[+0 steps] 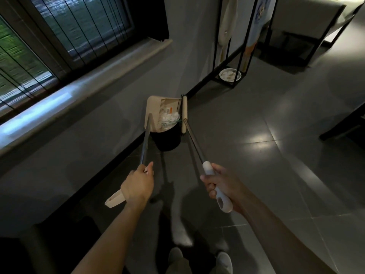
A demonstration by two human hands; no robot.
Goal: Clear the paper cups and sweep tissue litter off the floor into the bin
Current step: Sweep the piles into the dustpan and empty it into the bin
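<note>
A small black bin [167, 139] stands on the floor against the wall's dark skirting, with white crumpled tissue [170, 120] showing at its mouth. A beige long-handled dustpan [160, 109] is tipped over the bin's left rim. My left hand [138, 184] grips the dustpan's metal handle near its beige end. Just right of the bin, the beige broom head [184, 113] stands upright. My right hand [219, 184] grips the broom's white handle [217, 191].
A window with a long sill [79, 91] runs along the left wall. A black metal rack [235, 56] with a white dish [230, 74] at its base stands behind the bin. A table [308, 20] is at the top right, dark furniture [347, 123] at the right edge. My feet [199, 260] are below.
</note>
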